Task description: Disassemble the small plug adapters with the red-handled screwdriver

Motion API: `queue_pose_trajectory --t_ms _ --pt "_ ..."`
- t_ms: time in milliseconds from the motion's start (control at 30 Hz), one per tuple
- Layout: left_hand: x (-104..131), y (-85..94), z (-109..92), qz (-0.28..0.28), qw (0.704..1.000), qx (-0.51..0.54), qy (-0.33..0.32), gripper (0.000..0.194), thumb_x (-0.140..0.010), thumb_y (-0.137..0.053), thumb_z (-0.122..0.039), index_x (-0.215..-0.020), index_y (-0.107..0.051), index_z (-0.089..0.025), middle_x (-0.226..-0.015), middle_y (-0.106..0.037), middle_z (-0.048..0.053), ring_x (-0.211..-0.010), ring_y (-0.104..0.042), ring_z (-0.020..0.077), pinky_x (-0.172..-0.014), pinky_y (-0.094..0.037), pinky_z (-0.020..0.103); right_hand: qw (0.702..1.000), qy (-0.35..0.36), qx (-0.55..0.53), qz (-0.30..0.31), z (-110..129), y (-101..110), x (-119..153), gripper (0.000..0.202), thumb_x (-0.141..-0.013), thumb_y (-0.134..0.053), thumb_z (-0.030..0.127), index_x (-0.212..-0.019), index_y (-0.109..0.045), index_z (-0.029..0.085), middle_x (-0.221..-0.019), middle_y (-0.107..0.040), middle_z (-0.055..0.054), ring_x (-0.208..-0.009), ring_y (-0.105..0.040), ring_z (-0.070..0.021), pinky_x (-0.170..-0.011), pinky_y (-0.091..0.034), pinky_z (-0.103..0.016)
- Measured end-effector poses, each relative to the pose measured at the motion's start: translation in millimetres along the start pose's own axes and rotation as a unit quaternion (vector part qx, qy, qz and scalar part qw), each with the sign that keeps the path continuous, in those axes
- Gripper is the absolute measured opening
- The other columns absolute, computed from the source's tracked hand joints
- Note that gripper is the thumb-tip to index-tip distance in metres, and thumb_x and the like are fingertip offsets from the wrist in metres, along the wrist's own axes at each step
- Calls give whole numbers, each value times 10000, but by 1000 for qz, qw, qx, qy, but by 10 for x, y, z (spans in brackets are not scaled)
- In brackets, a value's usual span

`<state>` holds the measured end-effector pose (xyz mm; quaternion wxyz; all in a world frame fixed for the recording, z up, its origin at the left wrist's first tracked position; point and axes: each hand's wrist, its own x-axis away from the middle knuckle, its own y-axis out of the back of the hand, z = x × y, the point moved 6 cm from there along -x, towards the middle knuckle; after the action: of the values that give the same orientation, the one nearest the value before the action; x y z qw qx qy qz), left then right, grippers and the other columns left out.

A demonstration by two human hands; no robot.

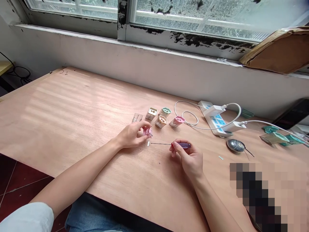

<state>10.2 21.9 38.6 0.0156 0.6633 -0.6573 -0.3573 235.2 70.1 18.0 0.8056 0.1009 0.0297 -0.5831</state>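
Head view: the pink sharpener (147, 132) is pinched by the fingers of the left hand (131, 135), between the near and wall-side edges of the worktop (72, 112); the fingers of the right hand (191, 157) wrap a screwdriver (184, 145), its tip just beside a small metal plate (148, 144). Good handling probably calls for a steady pinch, light tip pressure, and care not to sweep away the tiny loose bit (159, 162) towards the near edge.

Left grip (131, 134) has open tabletop (72, 116) leftward, sharpeners (161, 121) beyond.
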Motion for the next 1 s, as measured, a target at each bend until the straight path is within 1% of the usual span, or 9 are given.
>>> queue_pose_trajectory --t_ms 167,333,500,633,733,833,1000 --pt "4 -6 12 2 1000 12 19 272 -893 -672 -250 -1140 -564 -216 -949 -674 23 -860 -662 158 -720 -546 270 999 3 -4 35 18 -100 22 275 -851 -764 447 -850 -661 192 -649 -646 -9 -487 -560 -132 -492 -485 -274" --pt "10 9 24 -1 999 25 32 292 -895 -679 -273 -1149 -550 -211 -944 -666 25 -903 -678 169 -697 -554 251 998 5 5 59 16 -161 35 272 -863 -754 444 -859 -669 186 -640 -640 -11 -496 -559 -133 -499 -489 -273" --pt "14 3 23 1 999 30 43 295 -881 -692 -274 -1136 -558 -212 -939 -678 29 -918 -691 178 -685 -561 246 999 3 20 37 -19 -58 2 288 -855 -757 455 -856 -663 182 -637 -637 -12 -497 -551 -133 -493 -468 -270" --pt "18 -53 31 16 994 86 60 308 -878 -700 -294 -1131 -548 -208 -976 -700 54 -886 -705 178 -663 -574 251 999 -1 22 25 -37 23 -34 301 -849 -757 469 -848 -657 185 -615 -625 -6 -491 -540 -136 -488 -458 -273" --pt "25 -109 30 32 988 138 58 325 -878 -704 -281 -1137 -522 -208 -1048 -705 83 -885 -719 178 -670 -575 257 999 0 25 26 -33 36 -46 311 -846 -754 480 -843 -656 185 -600 -619 -3 -482 -533 -136 -484 -454 -273" --pt "41 -166 42 52 981 171 72 358 -881 -710 -266 -1162 -495 -214 -1102 -690 100 -888 -729 177 -699 -577 266 999 -5 25 28 -26 30 -47 330 -837 -754 500 -837 -651 186 -587 -616 -1 -467 -524 -135 -466 -445 -271" --pt "58 -226 26 84 975 192 79 385 -891 -699 -261 -1191 -460 -222 -1117 -661 97 -857 -739 174 -757 -592 307 1000 -13 15 25 -29 24 -54 351 -818 -767 513 -829 -642 185 -594 -622 -1 -448 -512 -124 -445 -436 -262"
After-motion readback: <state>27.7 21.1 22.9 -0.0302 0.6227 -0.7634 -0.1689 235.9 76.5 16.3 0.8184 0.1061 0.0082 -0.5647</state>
